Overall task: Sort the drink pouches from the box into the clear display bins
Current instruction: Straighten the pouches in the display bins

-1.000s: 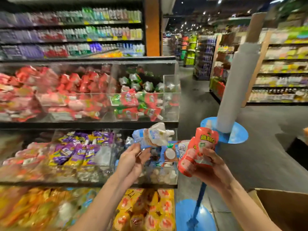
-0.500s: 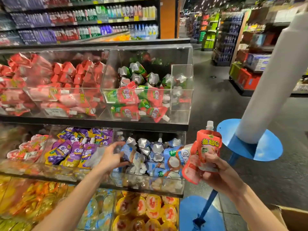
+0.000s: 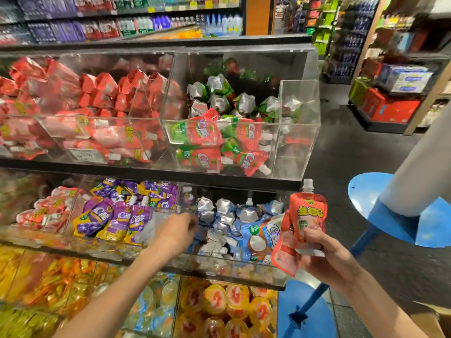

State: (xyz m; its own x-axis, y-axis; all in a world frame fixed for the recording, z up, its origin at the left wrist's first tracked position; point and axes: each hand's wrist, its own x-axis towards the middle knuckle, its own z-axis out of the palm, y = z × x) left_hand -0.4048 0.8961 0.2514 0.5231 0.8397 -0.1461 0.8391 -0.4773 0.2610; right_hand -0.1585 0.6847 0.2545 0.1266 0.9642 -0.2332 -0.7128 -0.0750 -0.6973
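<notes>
Faces a tiered shelf of clear display bins (image 3: pixel 300 123). Reaches the left hand (image 3: pixel 174 231) over the front rim of the middle-row bin, where blue and silver pouches (image 3: pixel 224 215) lie heaped. Too blurred there to tell whether the fingers are apart or closed on anything.

Grips in the right hand (image 3: pixel 325 252), fingers curled round their lower halves, a bunch of red pouches (image 3: pixel 308 215). Holds the front one upright, white spout at the top, just off the right end of that same bin and outside it. Shows a blue coconut-print pouch (image 3: pixel 260 236) touching the left side of the red bunch; cannot tell whether held or lying in the bin.

Left of the blue heap, in the neighbouring compartment: purple pouches (image 3: pixel 117 215). On the row above: green-and-red pouches (image 3: pixel 210 132) in the right bin, a mass of red packs (image 3: pixel 102 93) in the left one. On the lowest row, under the hands: yellow and orange jelly cups (image 3: pixel 227 306).

To the right, on the dark floor: a blue round stand (image 3: pixel 363 191) bearing a white roll (image 3: pixel 419 167). At the bottom right corner: the edge of a cardboard box (image 3: pixel 439 323), well apart from the bins.
</notes>
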